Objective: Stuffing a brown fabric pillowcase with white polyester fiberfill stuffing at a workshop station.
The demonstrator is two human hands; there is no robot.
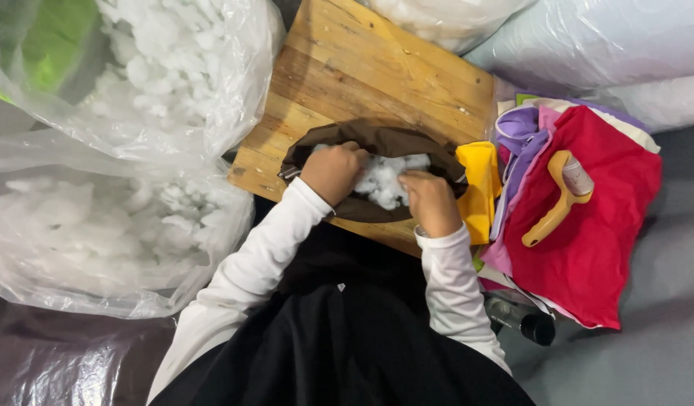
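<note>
A brown fabric cover lies open on a wooden board, with white fibre stuffing showing in its mouth. My left hand is closed at the cover's left opening, fingers tucked into the stuffing. My right hand is curled over the right side of the opening, pressing on the stuffing and the cover's edge. Both arms wear white sleeves.
Large clear plastic bags of white stuffing fill the left. To the right lie a yellow cloth and a stack of red, pink and purple fabrics with a yellow-handled lint roller on top. A dark bottle lies below them.
</note>
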